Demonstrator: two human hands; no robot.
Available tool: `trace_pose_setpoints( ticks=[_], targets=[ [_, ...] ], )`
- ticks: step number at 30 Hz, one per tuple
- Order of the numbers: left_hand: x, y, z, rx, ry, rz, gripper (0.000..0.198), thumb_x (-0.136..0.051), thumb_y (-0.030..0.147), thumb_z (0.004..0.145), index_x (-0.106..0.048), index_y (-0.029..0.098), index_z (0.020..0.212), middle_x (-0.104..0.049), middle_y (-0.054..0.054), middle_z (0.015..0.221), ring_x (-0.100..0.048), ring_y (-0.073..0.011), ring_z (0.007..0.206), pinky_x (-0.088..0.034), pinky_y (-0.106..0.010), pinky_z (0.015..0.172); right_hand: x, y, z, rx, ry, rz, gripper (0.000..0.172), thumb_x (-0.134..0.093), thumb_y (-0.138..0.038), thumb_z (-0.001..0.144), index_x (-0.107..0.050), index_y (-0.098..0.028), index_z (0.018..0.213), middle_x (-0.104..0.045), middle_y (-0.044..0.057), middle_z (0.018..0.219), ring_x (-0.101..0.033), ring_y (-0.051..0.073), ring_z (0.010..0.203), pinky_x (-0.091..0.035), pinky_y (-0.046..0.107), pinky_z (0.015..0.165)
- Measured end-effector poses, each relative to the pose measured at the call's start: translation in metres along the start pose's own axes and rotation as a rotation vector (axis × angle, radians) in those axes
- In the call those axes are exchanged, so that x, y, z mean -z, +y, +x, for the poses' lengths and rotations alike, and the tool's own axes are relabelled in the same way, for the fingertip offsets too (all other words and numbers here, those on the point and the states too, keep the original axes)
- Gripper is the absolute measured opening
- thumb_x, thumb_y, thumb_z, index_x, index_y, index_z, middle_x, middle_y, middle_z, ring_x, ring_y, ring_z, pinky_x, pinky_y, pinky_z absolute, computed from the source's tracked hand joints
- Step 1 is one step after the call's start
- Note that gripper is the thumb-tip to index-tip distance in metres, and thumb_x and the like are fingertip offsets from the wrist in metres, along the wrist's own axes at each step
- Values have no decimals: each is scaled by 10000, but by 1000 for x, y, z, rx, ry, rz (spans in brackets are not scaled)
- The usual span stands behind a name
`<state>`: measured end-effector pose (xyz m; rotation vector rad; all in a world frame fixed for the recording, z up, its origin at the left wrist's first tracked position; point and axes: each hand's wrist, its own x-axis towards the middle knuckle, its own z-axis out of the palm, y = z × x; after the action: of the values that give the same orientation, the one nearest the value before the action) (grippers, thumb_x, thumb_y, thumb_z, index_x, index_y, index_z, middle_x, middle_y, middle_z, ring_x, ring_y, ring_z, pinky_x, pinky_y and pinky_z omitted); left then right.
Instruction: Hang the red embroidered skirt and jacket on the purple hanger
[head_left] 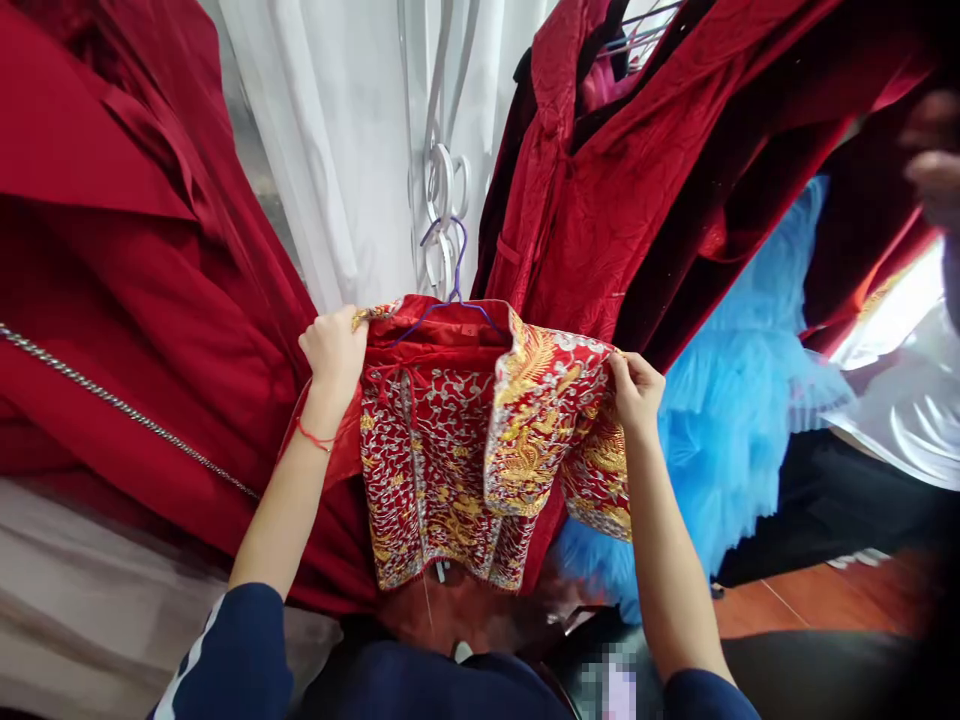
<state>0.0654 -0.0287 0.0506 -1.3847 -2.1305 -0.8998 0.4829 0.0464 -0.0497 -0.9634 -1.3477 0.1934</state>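
A red jacket (536,420) with gold and silver embroidery hangs in front of me on a purple wire hanger (456,272). Its front is spread, and a matching embroidered skirt (450,480) with a small tied bow shows inside it. My left hand (335,352) is closed round the jacket's left-side edge at the shoulder. On the other side, my right hand (637,388) pinches the jacket's shoulder seam between thumb and fingers. The hanger's hook meets a chain of white rings (442,185) above.
A long red garment (112,260) fills the left side. White curtains (337,130) hang behind. To the right are a red patterned robe (577,220), dark velvet clothes and a blue tulle dress (735,400). Another person's blurred hand (934,175) shows at the right edge.
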Motion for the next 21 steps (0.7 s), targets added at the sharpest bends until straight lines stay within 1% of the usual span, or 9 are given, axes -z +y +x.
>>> trace_pose_setpoints(
  ticks=[5,8,10,11,13,15,17,19,21],
  targets=[
    [-8,-4,-38,-75,-19,-44,254,-572,325,888,-704,250,1092,-725,-97,993,-670,-282,882,-424,-323,692,-2,17,-28,-90,-65,46,334,-631,-526,840,-699,-202,882,-698,44,856,-618,186,748,-506,313,705],
    [-23,-22,-68,-94,61,-137,335,-596,274,862,-643,263,1194,-711,-66,1123,-653,-256,1013,-423,-301,719,-4,16,-50,-120,-53,71,338,-615,-527,849,-686,-210,940,-705,53,912,-632,197,796,-518,322,732],
    [-34,-39,-83,-35,111,-199,384,-611,285,850,-607,251,1232,-695,-69,1162,-644,-237,1037,-417,-289,730,0,13,-58,-150,-104,106,338,-646,-522,827,-673,-221,979,-699,41,900,-627,190,774,-514,310,705],
    [-39,-49,-88,19,91,-214,368,-617,303,843,-618,249,1207,-698,-72,1143,-649,-234,1000,-408,-287,712,3,11,-59,-169,-155,117,332,-667,-518,813,-671,-224,969,-692,31,870,-617,183,744,-506,300,675],
    [-46,-68,-91,131,-30,-187,268,-608,331,835,-670,250,1083,-719,-77,1011,-652,-240,870,-366,-289,648,10,5,-59,-185,-246,96,300,-692,-509,796,-672,-219,867,-656,12,766,-578,166,661,-467,279,598],
    [-45,-83,-87,195,-108,-104,180,-574,351,843,-699,246,921,-709,-81,836,-629,-255,772,-305,-299,607,16,-6,-57,-138,-255,14,310,-685,-509,804,-658,-206,741,-595,-2,663,-516,147,590,-410,269,543],
    [-36,-91,-81,213,-27,-32,205,-544,382,860,-683,236,821,-680,-81,738,-604,-257,730,-269,-310,603,19,-22,-55,-50,-180,-94,329,-673,-508,817,-658,-201,699,-542,-10,606,-457,132,551,-364,269,521],
    [-19,-93,-79,203,138,-5,250,-525,408,877,-647,224,758,-661,-75,703,-580,-238,697,-258,-313,607,18,-38,-55,20,-97,-181,323,-657,-507,833,-682,-200,736,-533,-11,600,-429,128,546,-345,270,521],
    [-2,-89,-86,163,260,-8,292,-509,397,895,-591,214,682,-634,-63,656,-547,-207,647,-263,-311,611,15,-47,-57,45,-49,-225,326,-637,-510,850,-695,-197,779,-547,-8,615,-425,126,556,-343,268,530]
  ],
)
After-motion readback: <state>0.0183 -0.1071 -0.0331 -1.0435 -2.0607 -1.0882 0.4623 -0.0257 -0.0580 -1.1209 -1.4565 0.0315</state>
